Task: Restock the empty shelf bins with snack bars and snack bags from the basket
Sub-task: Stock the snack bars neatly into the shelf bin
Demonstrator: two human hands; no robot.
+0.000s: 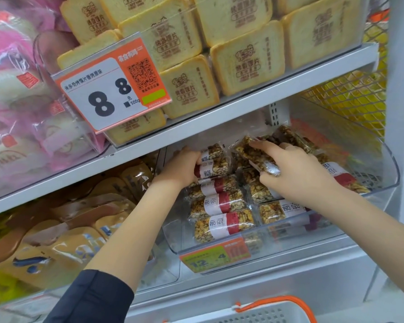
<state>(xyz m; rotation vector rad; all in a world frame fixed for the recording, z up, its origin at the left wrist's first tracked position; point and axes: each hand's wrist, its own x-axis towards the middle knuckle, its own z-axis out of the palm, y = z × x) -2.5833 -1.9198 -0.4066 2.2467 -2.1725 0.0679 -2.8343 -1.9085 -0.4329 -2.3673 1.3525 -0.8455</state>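
Note:
A clear plastic shelf bin [390, 173] on the lower shelf holds several wrapped grain snack bars [222, 220] with white and red labels, stacked in rows. My left hand [182, 166] reaches into the bin's back left and grips two stacked bars [214, 163]. My right hand [296, 173] is further right in the bin and holds a clear-wrapped bar [252, 155] tilted above the pile. The white basket [266, 314] with an orange handle shows at the bottom edge; its contents are hidden.
The shelf above carries toast-shaped packs [245, 64] and a price tag reading 8.8 [110, 87]. Pink bagged snacks [21, 101] sit upper left, tan pouches [75, 234] lower left. A wire mesh panel [350, 99] stands behind the bin at right.

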